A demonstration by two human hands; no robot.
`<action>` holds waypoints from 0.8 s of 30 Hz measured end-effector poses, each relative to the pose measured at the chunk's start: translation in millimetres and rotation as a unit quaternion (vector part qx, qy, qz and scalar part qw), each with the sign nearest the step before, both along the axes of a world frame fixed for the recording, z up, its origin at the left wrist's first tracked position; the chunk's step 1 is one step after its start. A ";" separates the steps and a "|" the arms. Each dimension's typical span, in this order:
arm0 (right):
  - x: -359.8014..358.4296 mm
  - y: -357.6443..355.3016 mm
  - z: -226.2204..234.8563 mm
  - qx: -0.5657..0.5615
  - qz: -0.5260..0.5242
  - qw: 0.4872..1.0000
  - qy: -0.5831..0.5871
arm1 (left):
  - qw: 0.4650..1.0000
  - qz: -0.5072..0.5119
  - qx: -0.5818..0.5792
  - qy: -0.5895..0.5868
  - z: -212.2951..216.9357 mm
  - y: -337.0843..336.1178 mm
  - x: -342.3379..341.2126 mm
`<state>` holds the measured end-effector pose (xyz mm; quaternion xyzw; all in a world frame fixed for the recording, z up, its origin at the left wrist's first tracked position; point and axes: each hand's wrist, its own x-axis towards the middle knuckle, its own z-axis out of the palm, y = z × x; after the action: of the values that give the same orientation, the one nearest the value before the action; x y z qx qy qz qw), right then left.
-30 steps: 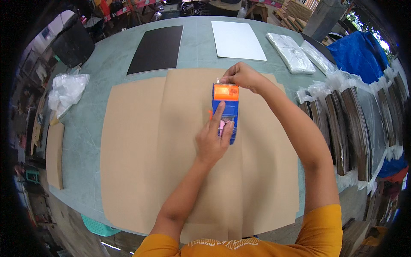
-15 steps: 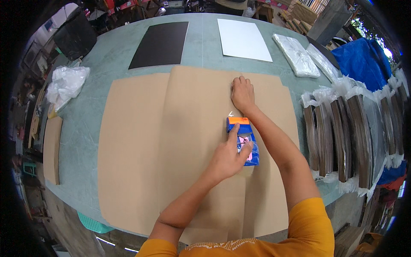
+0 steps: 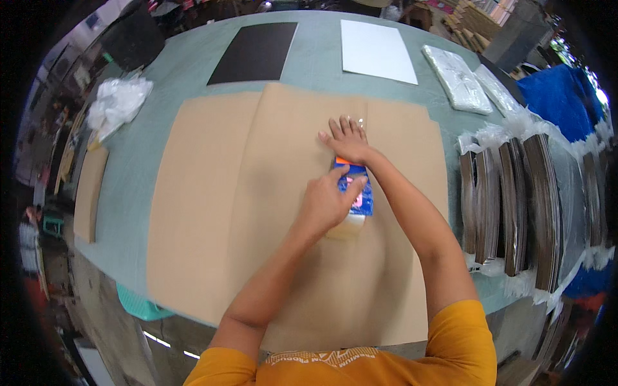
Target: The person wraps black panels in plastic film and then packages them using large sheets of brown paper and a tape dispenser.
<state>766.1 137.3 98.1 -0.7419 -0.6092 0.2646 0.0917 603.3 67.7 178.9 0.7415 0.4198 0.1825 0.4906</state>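
A large sheet of brown kraft paper (image 3: pixel 199 193), with an overlapping panel, is spread before me. My left hand (image 3: pixel 325 201) is closed around a blue tape dispenser (image 3: pixel 365 201) with an orange front edge. A roll of clear tape (image 3: pixel 347 227) shows at its near end. Just beyond it, my right hand (image 3: pixel 347 140) lies flat with fingers spread on the paper, over the seam by a shiny bit of tape. The right wrist partly covers the dispenser's front.
Past the paper, a black sheet (image 3: pixel 254 53) and a white sheet (image 3: pixel 377 51) lie on the green table (image 3: pixel 315 38). Plastic-wrapped packs (image 3: pixel 458 77) and upright stacks of brown boards (image 3: pixel 508 206) stand right. A crumpled plastic bag (image 3: pixel 119 106) and a brown block (image 3: pixel 90 193) are left.
My right hand has gone from curled to flat and spread, shifting a little left. The dispenser in my left hand has moved slightly left and away, up to the right wrist. The view has tilted slightly.
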 end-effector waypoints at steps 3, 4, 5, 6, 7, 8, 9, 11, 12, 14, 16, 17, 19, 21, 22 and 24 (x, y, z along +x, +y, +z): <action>-1.3 -0.7 -6.1 0.015 -0.004 1.000 -0.020 | 1.000 0.004 -0.003 0.021 1.7 -5.3 2.0; -3.8 0.6 -5.3 0.022 0.000 0.999 -0.026 | 0.999 0.001 0.003 0.037 10.5 -12.0 -2.3; -6.1 0.4 -1.8 0.021 -0.003 1.000 -0.017 | 0.999 -0.002 0.009 0.049 23.8 -18.9 -6.9; -11.3 -4.4 -0.9 0.037 0.001 0.998 -0.051 | 0.998 -0.004 0.014 0.062 31.5 -26.3 -13.3; -16.9 -8.5 1.2 0.055 0.003 0.995 -0.084 | 0.997 -0.014 0.016 0.074 31.7 -38.8 -25.5; -20.8 -13.6 0.2 0.070 0.004 0.991 -0.115 | 0.996 -0.026 0.013 0.088 29.2 -59.3 -42.0; -21.8 -18.6 -2.2 0.098 -0.001 0.987 -0.128 | 0.994 -0.015 0.012 0.104 27.4 -88.6 -63.0; -18.4 -24.9 -7.4 0.157 -0.016 0.976 -0.153 | 0.991 0.006 0.002 0.135 30.9 -154.1 -108.9; -17.9 -26.2 -7.7 0.170 -0.018 0.973 -0.154 | 0.988 0.004 -0.019 0.151 38.8 -183.8 -129.0; -20.1 -28.8 -10.2 0.195 -0.021 0.968 -0.156 | 0.985 -0.022 -0.051 0.164 44.7 -204.0 -162.9; -20.6 -30.3 -10.6 0.207 -0.023 0.967 -0.148 | 0.982 -0.071 -0.066 0.162 42.6 -209.4 -186.6; -19.0 -30.4 -10.6 0.212 -0.028 0.965 -0.152 | 0.959 -0.123 -0.127 0.220 45.2 -193.3 -178.0; -18.2 -33.4 -11.7 0.212 -0.023 0.964 -0.157 | 0.885 -0.218 -0.247 0.329 55.4 -146.6 -135.7; -32.0 -30.8 -7.2 0.225 -0.012 0.963 -0.150 | 0.723 -0.529 -0.259 0.361 24.8 -144.0 -107.2; -41.5 -30.6 -8.3 0.229 -0.002 0.963 -0.144 | 0.608 -0.662 -0.256 0.358 13.9 -144.8 -102.3; -27.3 -28.3 -6.3 0.230 -0.005 0.962 -0.148 | 0.634 -0.602 -0.205 0.439 24.4 -170.3 -110.0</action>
<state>738.8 109.1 91.8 -0.7345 -0.6569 0.0042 0.1704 493.3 -102.6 203.3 0.7030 0.0726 -0.5913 0.3885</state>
